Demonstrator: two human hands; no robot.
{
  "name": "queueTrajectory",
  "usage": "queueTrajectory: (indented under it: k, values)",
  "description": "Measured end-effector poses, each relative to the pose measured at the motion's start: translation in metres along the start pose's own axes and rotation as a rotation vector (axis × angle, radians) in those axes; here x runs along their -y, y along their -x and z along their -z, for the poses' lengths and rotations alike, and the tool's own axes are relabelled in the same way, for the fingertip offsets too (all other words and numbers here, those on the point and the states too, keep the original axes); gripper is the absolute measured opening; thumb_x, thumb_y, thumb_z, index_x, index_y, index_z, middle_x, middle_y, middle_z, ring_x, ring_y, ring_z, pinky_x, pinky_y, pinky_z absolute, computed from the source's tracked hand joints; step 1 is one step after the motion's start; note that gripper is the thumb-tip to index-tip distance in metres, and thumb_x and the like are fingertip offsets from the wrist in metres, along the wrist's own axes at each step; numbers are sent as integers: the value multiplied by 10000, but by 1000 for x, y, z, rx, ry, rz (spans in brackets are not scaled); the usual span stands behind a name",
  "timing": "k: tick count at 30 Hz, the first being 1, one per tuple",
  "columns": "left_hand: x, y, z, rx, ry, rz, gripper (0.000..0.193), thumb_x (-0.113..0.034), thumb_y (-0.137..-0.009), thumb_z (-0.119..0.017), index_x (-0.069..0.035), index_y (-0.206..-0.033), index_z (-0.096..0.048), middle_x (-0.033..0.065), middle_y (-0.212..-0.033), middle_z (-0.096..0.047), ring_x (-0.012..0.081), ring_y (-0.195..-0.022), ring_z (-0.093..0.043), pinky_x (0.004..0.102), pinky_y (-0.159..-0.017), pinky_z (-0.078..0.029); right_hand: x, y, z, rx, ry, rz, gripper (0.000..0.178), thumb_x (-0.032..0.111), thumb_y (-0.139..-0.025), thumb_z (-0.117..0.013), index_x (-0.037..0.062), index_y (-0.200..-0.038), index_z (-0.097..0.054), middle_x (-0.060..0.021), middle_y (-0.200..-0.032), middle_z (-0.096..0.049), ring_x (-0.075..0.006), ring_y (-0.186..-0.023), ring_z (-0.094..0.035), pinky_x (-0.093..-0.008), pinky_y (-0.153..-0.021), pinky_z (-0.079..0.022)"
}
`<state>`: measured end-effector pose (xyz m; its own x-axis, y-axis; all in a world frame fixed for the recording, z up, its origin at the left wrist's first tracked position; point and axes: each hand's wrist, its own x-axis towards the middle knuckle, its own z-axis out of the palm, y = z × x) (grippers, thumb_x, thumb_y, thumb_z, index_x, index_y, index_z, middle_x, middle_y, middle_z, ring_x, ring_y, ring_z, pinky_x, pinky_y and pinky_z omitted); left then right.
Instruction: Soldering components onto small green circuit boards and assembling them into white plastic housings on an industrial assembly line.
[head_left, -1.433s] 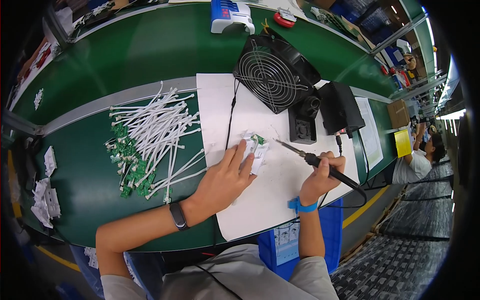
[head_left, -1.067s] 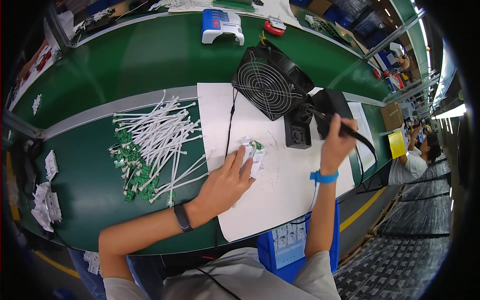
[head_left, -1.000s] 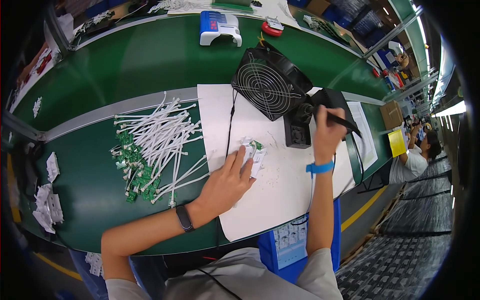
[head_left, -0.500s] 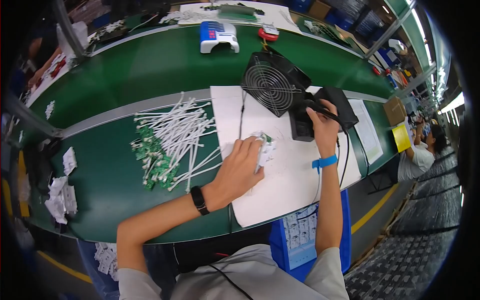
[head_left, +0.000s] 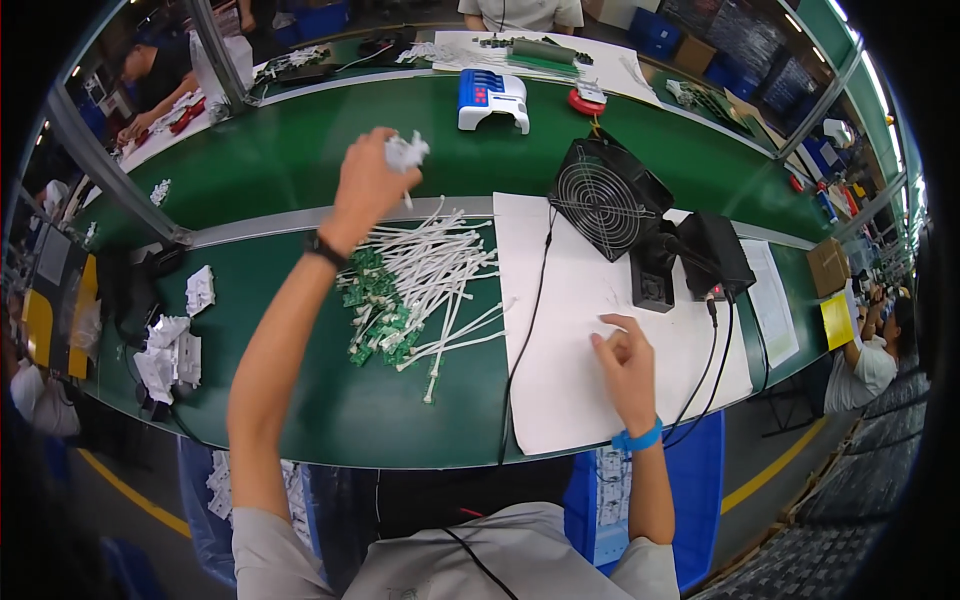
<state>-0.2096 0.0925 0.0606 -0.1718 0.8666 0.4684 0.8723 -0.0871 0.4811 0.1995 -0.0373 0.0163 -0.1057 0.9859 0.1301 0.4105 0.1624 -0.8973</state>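
1. We take the white sheet (head_left: 560, 390) on the desk (head_left: 250, 330) as the landmark.
2. We grasp a white plastic part (head_left: 407, 153) in the grip of our left hand (head_left: 368, 185). The part, slightly blurred, is raised to the left of the sheet and beyond its far edge.
3. We position our right hand (head_left: 628, 372) over the sheet, fingers loosely curled, grip released.
4. We locate the white cables (head_left: 440, 262) to the left of the sheet; the green circuit boards (head_left: 375, 325) lie farther left, among the cable ends.
5. We locate the black fan (head_left: 605, 205) at the sheet's far edge.
6. We locate the white plastic pieces (head_left: 170, 358) well to the left of the sheet.
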Motion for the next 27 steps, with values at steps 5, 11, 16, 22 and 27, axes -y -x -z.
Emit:
queueTrajectory:
  k: [5,11,16,22,27]
  values:
    - [92,-17,-28,-265,-276,39,872,-438,-861,-780,35,-1498,-417,374,-1515,-383,510,-1412,-364,551,-1148,-352,48,11,-62,234,24,242,170,62,-883,-757,30,-1038,-693,-76,-664,-552,-188,-547,-554,-323,-550,-470]
    - [65,36,35,26,-472,-216,812,-490,-926,-700,-35,-1530,-405,295,-1613,-298,481,-1509,-251,613,-1234,-194,75,6,-102,572,311,806,272,-21,-761,-697,50,-1022,-724,-96,-957,-558,-290,-951,-565,-382,-825,-455]
    - [56,124,127,408,-613,-247,658,-418,-889,-744,-36,-1392,-561,280,-1567,-380,449,-1488,-317,604,-1244,-195,71,0,-117,694,375,834,229,36,-821,-749,56,-1049,-729,-104,-1055,-534,-288,-986,-531,-392,-867,-442]
    - [62,191,227,410,-546,25,575,-339,-901,-743,-45,-1369,-582,230,-1498,-489,415,-1427,-419,574,-1247,-224,84,-6,-126,755,343,855,238,60,-778,-801,51,-956,-644,-105,-1040,-524,-299,-999,-534,-406,-877,-436]
    - [82,228,281,235,-613,96,454,-259,-913,-726,-45,-1301,-626,189,-1403,-572,371,-1355,-504,556,-1235,-261,93,-11,-132,776,255,870,193,66,-785,-772,40,-870,-600,-119,-1002,-519,-316,-977,-523,-422,-840,-434]
